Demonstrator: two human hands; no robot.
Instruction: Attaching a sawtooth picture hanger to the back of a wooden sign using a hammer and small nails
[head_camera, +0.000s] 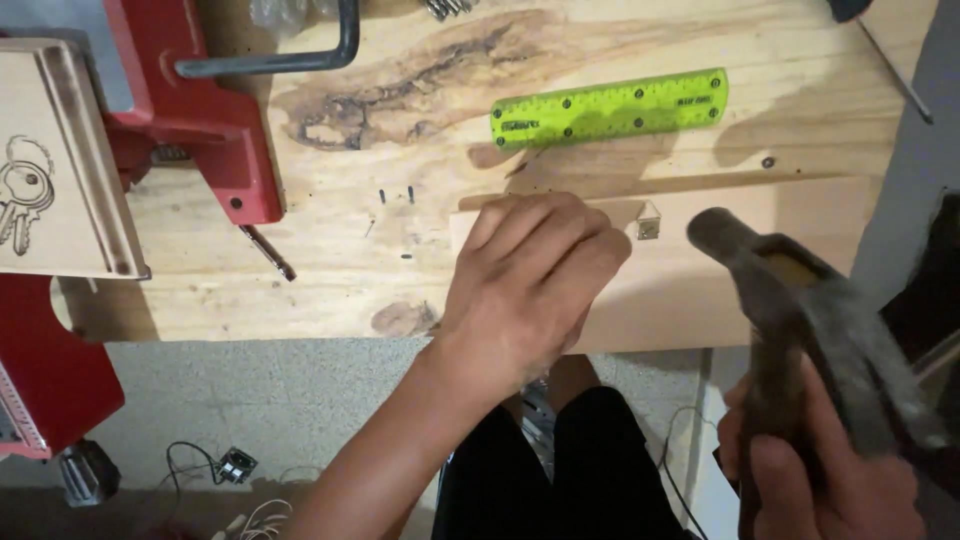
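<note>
Right hand (820, 485) clenched round the handle of a dark, blurred steel hammer (800, 310), head pointing far-left, beyond the bench's near edge. Left hand (530, 285) curled, fingers together, pressing a pale wooden board (730, 290) lying lengthwise along that edge. Small metal hanger (649, 227) on the board's far edge. Farther: lime-green plastic ruler (608, 107), lengthwise, slightly tilted.
</note>
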